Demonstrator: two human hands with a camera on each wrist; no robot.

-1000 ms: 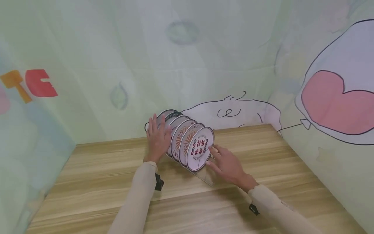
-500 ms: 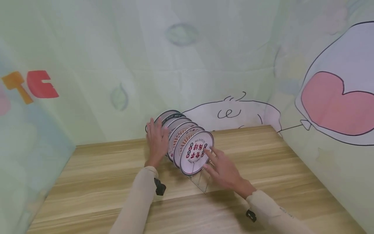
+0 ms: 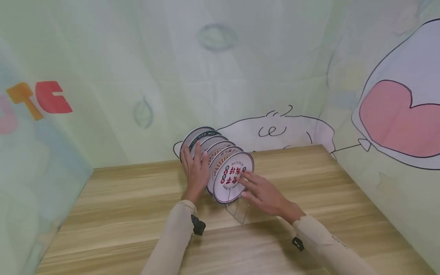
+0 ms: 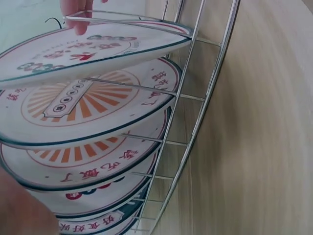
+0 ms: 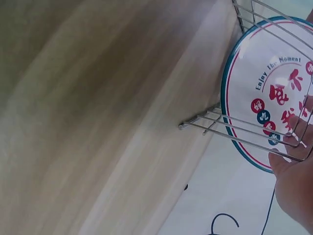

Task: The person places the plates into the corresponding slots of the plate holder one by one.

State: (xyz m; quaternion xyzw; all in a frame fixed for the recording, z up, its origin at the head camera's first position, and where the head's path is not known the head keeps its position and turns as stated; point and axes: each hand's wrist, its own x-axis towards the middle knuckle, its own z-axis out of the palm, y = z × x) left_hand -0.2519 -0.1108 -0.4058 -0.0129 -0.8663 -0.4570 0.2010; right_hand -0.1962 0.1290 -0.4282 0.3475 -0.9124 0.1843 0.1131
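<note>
Several round white plates with dark rims and printed centers stand on edge in a row in a wire dish rack (image 4: 204, 100). The nearest plate (image 3: 223, 191) has red characters. My left hand (image 3: 196, 170) rests along the left edges of the farther plates, fingers extended. At the near end, my right hand (image 3: 266, 194) touches the front plate's face and the rack wires with fingers loosely extended. In the right wrist view, its thumb and fingers (image 5: 282, 166) lie beside the end wires. Fingers of my left hand are mostly outside the left wrist view.
The rack stands on a wood-grain tabletop (image 3: 137, 214) near its back edge. Behind it hangs a pale printed cloth (image 3: 165, 95), with side walls of similar cloth left and right. A balloon drawing (image 3: 388, 118) is printed on the right one.
The rack has turned slightly, its near end swinging left and toward me, mostly in the first half second. Since then my left hand has shifted right along the plates. My right hand has stayed at the front plate.
</note>
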